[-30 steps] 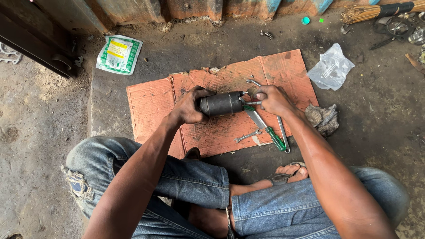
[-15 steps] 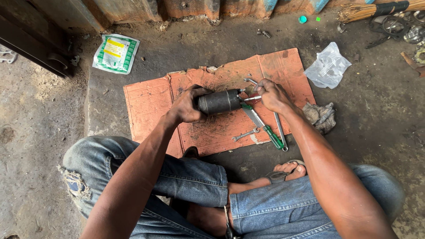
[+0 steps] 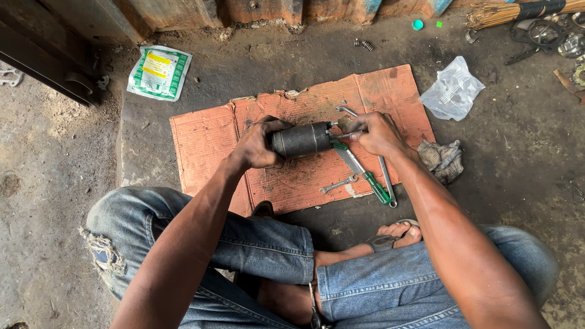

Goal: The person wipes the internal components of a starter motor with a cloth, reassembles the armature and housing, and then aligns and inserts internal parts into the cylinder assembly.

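a dark metal cylindrical motor housing (image 3: 301, 139) is gripped by the left hand (image 3: 259, 144) above the torn orange cardboard sheet (image 3: 207, 137); the right hand (image 3: 376, 133) is closed on its thin end rod (image 3: 347, 134)

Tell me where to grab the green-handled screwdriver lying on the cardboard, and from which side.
Take the green-handled screwdriver by its green handle, the thick end, which points toward the person's foot. Come from above on that near-right side: the blade end runs up under the dark cylinder and the right hand, so it is crowded there.
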